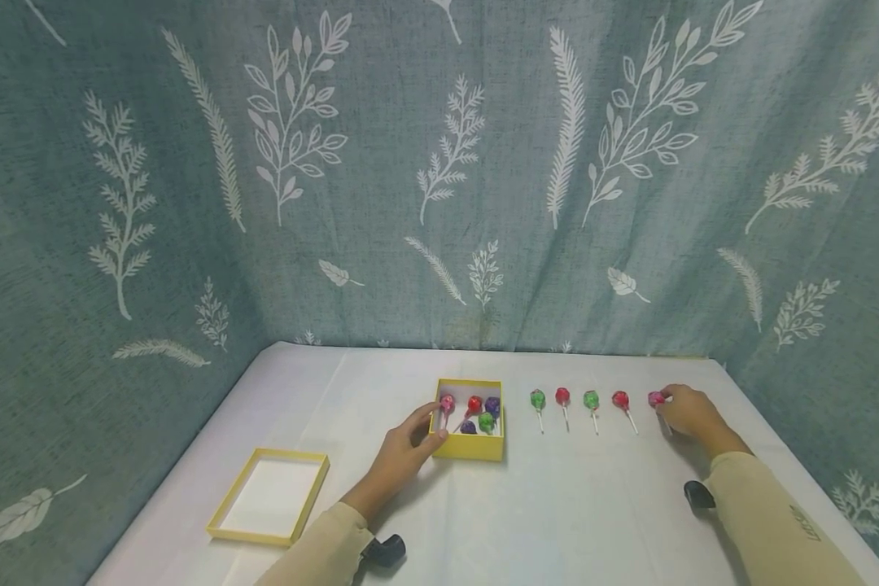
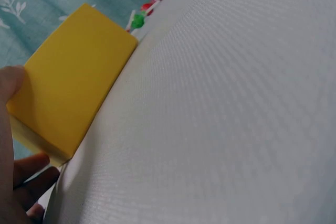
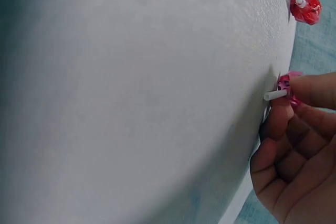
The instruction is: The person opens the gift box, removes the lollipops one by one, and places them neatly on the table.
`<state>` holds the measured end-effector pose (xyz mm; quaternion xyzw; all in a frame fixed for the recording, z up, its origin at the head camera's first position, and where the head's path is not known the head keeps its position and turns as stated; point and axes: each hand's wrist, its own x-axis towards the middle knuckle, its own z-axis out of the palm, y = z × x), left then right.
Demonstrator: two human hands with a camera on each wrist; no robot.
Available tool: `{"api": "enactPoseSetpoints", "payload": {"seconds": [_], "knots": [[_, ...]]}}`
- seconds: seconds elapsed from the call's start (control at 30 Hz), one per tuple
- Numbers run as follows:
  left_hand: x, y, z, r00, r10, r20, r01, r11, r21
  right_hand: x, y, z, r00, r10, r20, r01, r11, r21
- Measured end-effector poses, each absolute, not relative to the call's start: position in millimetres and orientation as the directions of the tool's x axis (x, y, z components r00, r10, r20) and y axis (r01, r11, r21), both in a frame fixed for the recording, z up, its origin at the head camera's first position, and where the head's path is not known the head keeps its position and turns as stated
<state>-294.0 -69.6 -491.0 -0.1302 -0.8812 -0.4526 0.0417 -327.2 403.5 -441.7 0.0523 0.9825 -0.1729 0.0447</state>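
Lower left of the head view: a shallow yellow lid [image 1: 269, 496] lies open side up on the white table [image 1: 571, 521], apart from everything else. Just left of centre: the left hand [image 1: 408, 446] grips the near left corner of the yellow box [image 1: 469, 443], thumb on its outer wall and fingers curled round the corner, as the left wrist view confirms. Inside the box lie five wrapped lollipops: pink [image 1: 448, 402], red [image 1: 474, 404], two purple and one green. Right of centre: a row of lollipops lies on the cloth with sticks pointing toward the person, in the order green [image 1: 538, 399], red [image 1: 562, 396], green [image 1: 591, 400], red [image 1: 620, 400]. Far right of the row: the right hand [image 1: 692, 413] pinches the pink lollipop [image 3: 285, 85] at its head between thumb and fingertips [image 3: 315, 88]; the wrist view shows the stick [image 3: 275, 95] jutting free, the sweet at or just above the table.

Judgement on technique: the pinch is best kept on the head near the stick's root, so the sweet cannot swivel. The left hand should brace the box firmly. The neighbouring red lollipop [image 3: 306, 8] lies near and could be nudged by a careless wrist.
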Motion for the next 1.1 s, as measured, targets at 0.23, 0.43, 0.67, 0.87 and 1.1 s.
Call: {"api": "enactPoseSetpoints", "payload": {"seconds": [0.23, 0.43, 0.67, 0.87, 1.1], "knots": [[-295.1, -69.5, -491.0, -0.959, 0.201, 0.201, 0.281, 0.563, 0.778, -327.0, 404.8, -442.7, -0.994, 0.081, -0.076, 0.103, 0.934, -0.342], [-294.6, -68.2, -489.4, -0.96, 0.205, 0.19, 0.274, 0.551, 0.789, -327.4, 405.8, -442.3, -0.992, 0.095, -0.088, 0.12, 0.928, -0.353], [-294.4, -68.3, -490.1, -0.959, 0.207, 0.194, 0.277, 0.546, 0.791, -327.7, 406.5, -444.5, -0.996, 0.065, -0.065, 0.084, 0.932, -0.353], [-293.1, -68.7, -490.1, -0.959, 0.212, 0.188, 0.276, 0.549, 0.789, -325.4, 403.6, -444.6, -0.994, 0.082, -0.076, 0.103, 0.93, -0.353], [-292.2, -67.8, -488.2, -0.966, 0.189, 0.177, 0.254, 0.561, 0.788, -318.8, 397.1, -437.6, -0.986, 0.122, -0.112, 0.155, 0.918, -0.364]]}}
